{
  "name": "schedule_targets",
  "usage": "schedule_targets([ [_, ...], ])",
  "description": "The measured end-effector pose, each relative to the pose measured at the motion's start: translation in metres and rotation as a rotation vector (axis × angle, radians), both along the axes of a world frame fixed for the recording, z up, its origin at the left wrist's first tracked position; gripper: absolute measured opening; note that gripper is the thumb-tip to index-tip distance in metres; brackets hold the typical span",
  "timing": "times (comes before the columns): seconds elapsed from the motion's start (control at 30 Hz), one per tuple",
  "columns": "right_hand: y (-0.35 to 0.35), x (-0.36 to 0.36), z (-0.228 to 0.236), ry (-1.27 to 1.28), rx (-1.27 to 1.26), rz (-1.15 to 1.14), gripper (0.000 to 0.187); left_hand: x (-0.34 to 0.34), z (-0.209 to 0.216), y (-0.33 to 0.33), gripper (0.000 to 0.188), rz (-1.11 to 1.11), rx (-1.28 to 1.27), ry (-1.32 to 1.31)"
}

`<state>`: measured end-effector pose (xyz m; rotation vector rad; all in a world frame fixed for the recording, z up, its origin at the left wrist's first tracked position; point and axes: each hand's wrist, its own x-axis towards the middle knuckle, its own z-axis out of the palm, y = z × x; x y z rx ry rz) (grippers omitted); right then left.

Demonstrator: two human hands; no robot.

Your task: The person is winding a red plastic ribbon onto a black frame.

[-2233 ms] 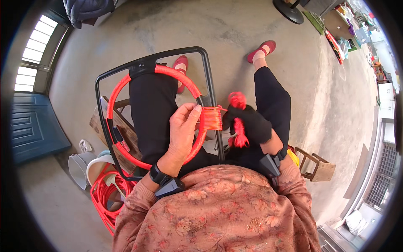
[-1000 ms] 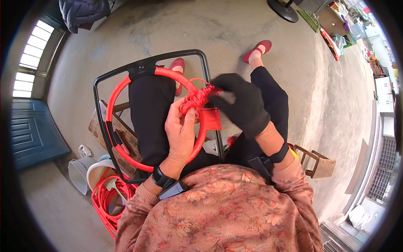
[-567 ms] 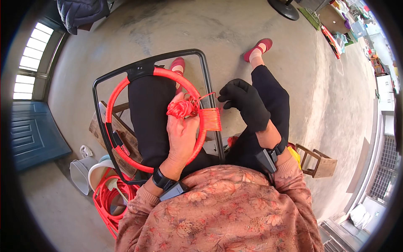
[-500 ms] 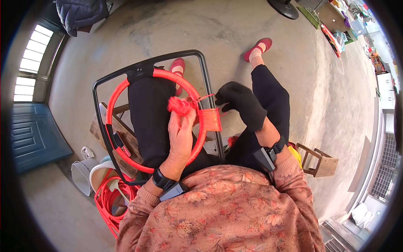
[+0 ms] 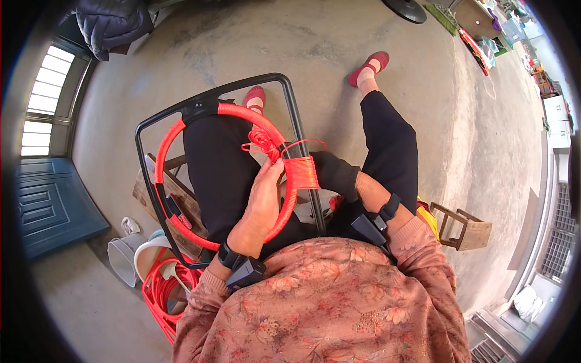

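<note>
A black tubular frame (image 5: 299,124) lies tilted across my left thigh. Inside it is a ring (image 5: 254,115) largely wrapped in red cord, with bare black patches. A wide band of red cord (image 5: 301,173) binds the ring to the frame's right bar. My left hand (image 5: 264,196) reaches up inside the ring, fingertips pinched at the base of a small bundle of red cord (image 5: 261,142). From there a loose strand arcs right over the bar. My right hand (image 5: 336,175), in a black glove, is against the bound band, its fingers hidden behind the band and bar.
A wooden stool (image 5: 469,233) stands to my right; a wooden piece (image 5: 145,190) shows beneath the frame at left. White buckets (image 5: 124,257) and a coil of red cord (image 5: 158,284) sit lower left. A blue door (image 5: 57,202) is farther left, a broom (image 5: 442,18) far right.
My right hand has come in left and down from beside the bar to the bound band. My left fingers have slipped lower, leaving the cord bundle more exposed.
</note>
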<state>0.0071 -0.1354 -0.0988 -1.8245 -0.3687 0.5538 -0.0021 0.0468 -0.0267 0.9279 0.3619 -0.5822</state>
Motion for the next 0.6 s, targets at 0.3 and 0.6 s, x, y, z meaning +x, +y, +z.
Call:
schedule_targets([
  [0.3, -0.075, -0.019, 0.071, -0.012, 0.235, -0.805, 0.039, 0.002, 0.003, 0.001, 0.031, 0.031, 0.077, -0.098],
  [0.6, -0.195, -0.075, 0.099, -0.022, 1.255, -1.017, 0.026, -0.002, -0.008, 0.005, 0.027, 0.083, 0.067, -0.194],
])
